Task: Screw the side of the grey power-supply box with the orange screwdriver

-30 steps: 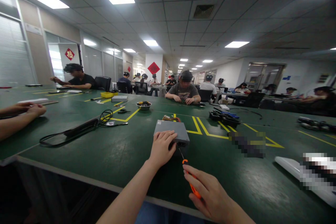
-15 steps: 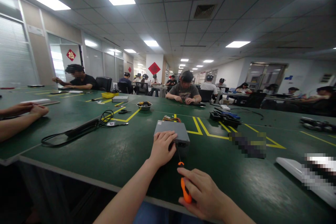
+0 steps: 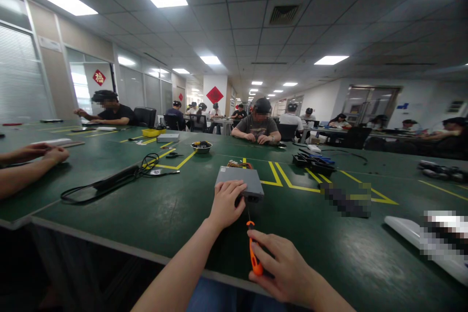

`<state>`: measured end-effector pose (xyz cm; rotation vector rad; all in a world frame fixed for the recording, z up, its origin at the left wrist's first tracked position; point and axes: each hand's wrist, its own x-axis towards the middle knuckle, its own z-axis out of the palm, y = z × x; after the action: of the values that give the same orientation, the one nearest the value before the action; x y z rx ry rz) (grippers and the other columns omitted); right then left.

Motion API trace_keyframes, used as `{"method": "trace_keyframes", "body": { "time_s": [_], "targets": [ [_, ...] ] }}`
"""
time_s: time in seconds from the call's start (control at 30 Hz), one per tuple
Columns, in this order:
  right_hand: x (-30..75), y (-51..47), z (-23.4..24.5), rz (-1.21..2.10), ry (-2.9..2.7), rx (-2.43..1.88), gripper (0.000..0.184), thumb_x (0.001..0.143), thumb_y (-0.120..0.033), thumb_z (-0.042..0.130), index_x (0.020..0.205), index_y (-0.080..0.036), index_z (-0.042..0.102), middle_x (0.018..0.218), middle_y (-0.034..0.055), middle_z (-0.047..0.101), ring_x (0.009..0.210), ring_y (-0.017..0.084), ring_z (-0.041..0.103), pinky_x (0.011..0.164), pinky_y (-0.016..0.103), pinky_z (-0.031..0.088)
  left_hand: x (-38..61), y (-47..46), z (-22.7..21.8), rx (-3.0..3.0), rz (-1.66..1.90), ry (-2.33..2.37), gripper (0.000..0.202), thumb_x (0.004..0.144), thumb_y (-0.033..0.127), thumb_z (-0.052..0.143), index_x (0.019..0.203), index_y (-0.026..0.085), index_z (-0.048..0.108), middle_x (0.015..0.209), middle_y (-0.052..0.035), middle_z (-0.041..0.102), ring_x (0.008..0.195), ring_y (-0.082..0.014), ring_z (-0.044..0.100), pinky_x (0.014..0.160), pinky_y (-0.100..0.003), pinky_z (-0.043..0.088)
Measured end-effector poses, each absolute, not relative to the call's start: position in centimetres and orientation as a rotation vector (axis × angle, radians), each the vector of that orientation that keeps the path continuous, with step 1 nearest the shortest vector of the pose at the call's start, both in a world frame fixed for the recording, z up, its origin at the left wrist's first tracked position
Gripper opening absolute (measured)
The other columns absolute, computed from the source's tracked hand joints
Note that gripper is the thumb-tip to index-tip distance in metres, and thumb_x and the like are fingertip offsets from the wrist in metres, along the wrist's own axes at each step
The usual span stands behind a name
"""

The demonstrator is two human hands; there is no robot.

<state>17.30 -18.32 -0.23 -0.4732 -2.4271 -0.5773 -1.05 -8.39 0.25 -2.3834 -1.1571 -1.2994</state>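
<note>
A flat grey metal box (image 3: 241,179) lies on the green table (image 3: 164,214) in front of me. My left hand (image 3: 225,204) rests on its near left corner, fingers curled over the edge. My right hand (image 3: 283,267) grips an orange-handled screwdriver (image 3: 253,251). Its thin dark shaft points up toward the box's near face, and the tip is at or just short of that face. Coloured wires (image 3: 236,163) show behind the box.
A black cable and long dark bar (image 3: 113,180) lie to the left, a metal bowl (image 3: 201,146) beyond. Dark parts (image 3: 312,162) sit to the right, a white object (image 3: 405,231) at far right. A co-worker's forearms (image 3: 25,168) rest at left; a seated person (image 3: 259,129) faces me.
My right hand has swung the screwdriver from a rightward slant to nearly upright under the box's near face and drawn slightly leftward. My left hand stays on the box.
</note>
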Motion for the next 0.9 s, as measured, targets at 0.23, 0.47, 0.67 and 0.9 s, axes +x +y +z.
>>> {"method": "trace_keyframes", "body": {
  "time_s": [0.23,0.47,0.67,0.9],
  "targets": [
    [17.54,-18.36,-0.11,-0.506,-2.443,-0.525,0.033,0.096,-0.036,0.034,0.116,-0.014,0.048,0.114,0.0226,0.060,0.094,0.027,0.066,0.071,0.039,0.056,-0.87,-8.70,0.25,-2.377,-1.319,-1.187,0.037,0.081,0.018,0.056,0.117,0.027,0.058,0.124,-0.0031,0.061,0.116,-0.0224,0.050,0.099,-0.042,0.027],
    [17.54,-18.50,0.11,-0.495,-2.475,-0.509,0.039,0.095,-0.033,0.030,0.124,-0.013,0.046,0.118,0.0231,0.057,0.102,0.028,0.063,0.075,0.038,0.056,-0.85,-8.87,0.46,-2.377,-1.317,-1.194,0.038,0.081,0.019,0.056,0.118,0.028,0.058,0.124,-0.0034,0.061,0.116,-0.0235,0.051,0.099,-0.043,0.028],
    [17.57,-18.55,-0.38,-0.486,-2.396,-0.544,0.031,0.096,-0.038,0.034,0.110,-0.011,0.043,0.111,0.0238,0.063,0.085,0.027,0.068,0.069,0.039,0.058,-0.82,-8.95,0.44,-2.370,-1.314,-1.192,0.037,0.081,0.018,0.056,0.117,0.027,0.058,0.125,-0.0028,0.061,0.116,-0.0231,0.051,0.099,-0.042,0.029],
    [17.39,-18.38,0.19,-0.439,-2.482,-0.532,0.041,0.096,-0.041,0.027,0.123,-0.016,0.047,0.120,0.0213,0.057,0.102,0.028,0.063,0.075,0.039,0.056,-0.77,-8.85,0.40,-2.359,-1.307,-1.194,0.039,0.080,0.018,0.057,0.118,0.028,0.058,0.124,-0.0031,0.061,0.116,-0.0236,0.051,0.099,-0.043,0.029]
  ]
}}
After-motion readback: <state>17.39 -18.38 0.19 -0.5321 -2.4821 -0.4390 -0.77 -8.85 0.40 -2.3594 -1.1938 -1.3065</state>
